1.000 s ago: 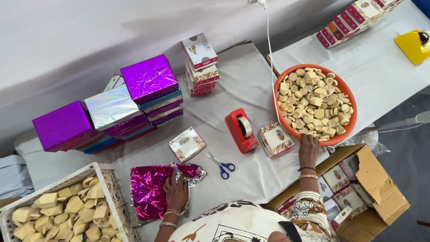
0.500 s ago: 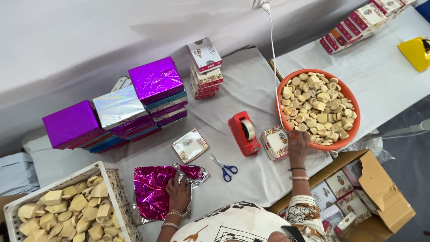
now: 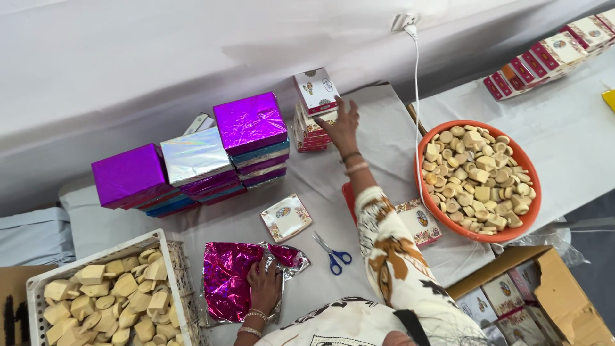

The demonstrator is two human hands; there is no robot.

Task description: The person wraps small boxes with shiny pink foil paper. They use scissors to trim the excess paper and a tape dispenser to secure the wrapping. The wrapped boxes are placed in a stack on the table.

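My right hand [image 3: 343, 125] is stretched far forward, fingers spread, touching a stack of small patterned boxes [image 3: 314, 109] at the back of the white table. My left hand [image 3: 264, 286] lies flat on a crumpled sheet of magenta foil wrap [image 3: 229, 282] near the table's front edge. My right forearm in a patterned sleeve crosses over and hides most of the red tape dispenser [image 3: 346, 192]. One patterned box [image 3: 421, 222] stands by my right arm, and a flat patterned lid [image 3: 286, 217] lies above the foil.
Blue-handled scissors [image 3: 333, 255] lie right of the foil. Foil-wrapped purple and silver boxes [image 3: 198, 157] are stacked at left. An orange bowl [image 3: 530, 218] holds several beige pieces. A white crate [image 3: 54, 273] of beige pieces sits front left, a cardboard carton [image 3: 551, 288] front right.
My right hand left the orange bowl's rim and reached forward and left to the stack of patterned boxes. The left hand stayed on the foil. The view shifted right.
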